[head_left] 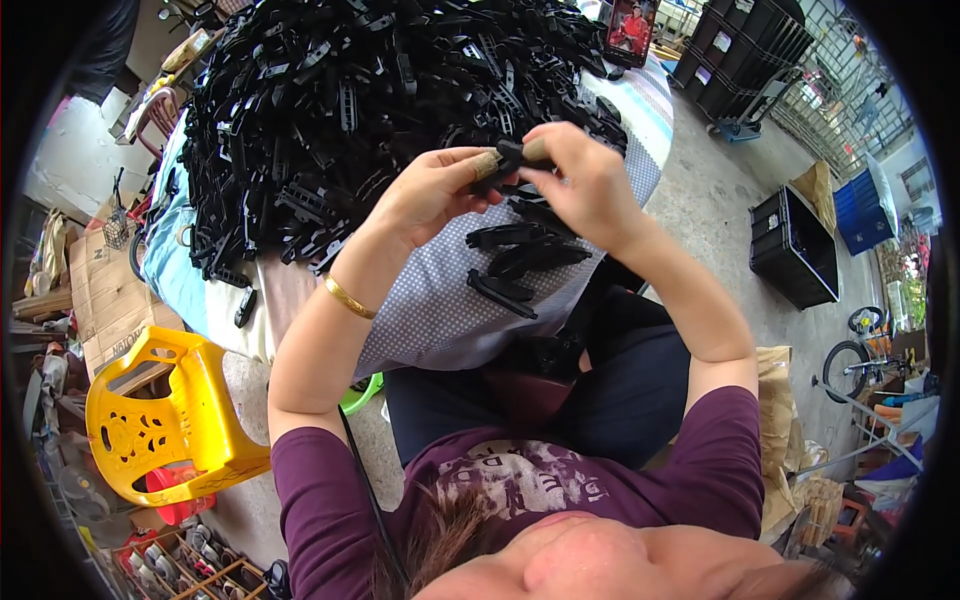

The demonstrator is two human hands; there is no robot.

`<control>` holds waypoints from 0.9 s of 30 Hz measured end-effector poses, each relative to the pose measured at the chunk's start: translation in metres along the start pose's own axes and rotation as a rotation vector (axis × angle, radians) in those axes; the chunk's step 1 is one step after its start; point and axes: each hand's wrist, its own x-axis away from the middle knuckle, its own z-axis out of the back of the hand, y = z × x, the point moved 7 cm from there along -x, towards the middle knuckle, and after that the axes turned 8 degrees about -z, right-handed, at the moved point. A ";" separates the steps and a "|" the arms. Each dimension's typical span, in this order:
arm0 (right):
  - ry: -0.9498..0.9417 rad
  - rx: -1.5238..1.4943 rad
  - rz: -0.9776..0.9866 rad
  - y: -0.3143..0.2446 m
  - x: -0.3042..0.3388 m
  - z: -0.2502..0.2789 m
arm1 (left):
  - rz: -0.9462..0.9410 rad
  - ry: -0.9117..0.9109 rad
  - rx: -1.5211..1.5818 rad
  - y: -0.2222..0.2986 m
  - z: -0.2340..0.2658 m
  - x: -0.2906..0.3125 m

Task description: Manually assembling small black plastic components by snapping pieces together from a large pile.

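Person sat at a cloth-covered table [410, 335], both hands up over its near edge. Left hand [437, 195]: grip pinched nearly to nothing, thumb and fingers on a small black plastic part [509, 155]. Right hand [588, 185]: grip also drawn in, thumb and forefinger at the part's other end. The part sat between the two hands, just above the table — mostly covered by fingertips, so its full shape couldn't be made out, nor whether it was one piece or two. Tan wraps showed on a digit of each hand; the right hand's other fingers were curled and partly out of sight.

Just below the hands, a few loose black pieces [525, 250] lay on the spotted cloth, some overlapping. Beyond, a big pile of black parts [330, 110] ran past the top of view; single pieces hard to separate, lower layers buried. Phone [631, 32] at the pile's right, top cut off, screen lit — red-clad figure on it, too small to read. Yellow chair [190, 410] to the left, a red object [182, 495] half hidden behind it. Green item [362, 393] under the table edge, mostly blocked by the left arm.
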 end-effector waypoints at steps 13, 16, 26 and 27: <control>-0.212 -0.253 -0.281 0.003 0.002 -0.008 | -0.173 0.075 -0.199 0.002 -0.008 0.002; -0.193 -0.334 -0.272 0.003 0.005 -0.008 | -0.162 0.015 -0.109 0.003 -0.009 0.002; 0.008 -0.236 -0.101 0.001 0.005 0.004 | -0.331 -0.039 -0.268 0.018 -0.017 0.006; -0.005 -0.159 -0.039 -0.004 0.006 0.004 | -0.311 -0.002 -0.379 0.020 -0.015 0.007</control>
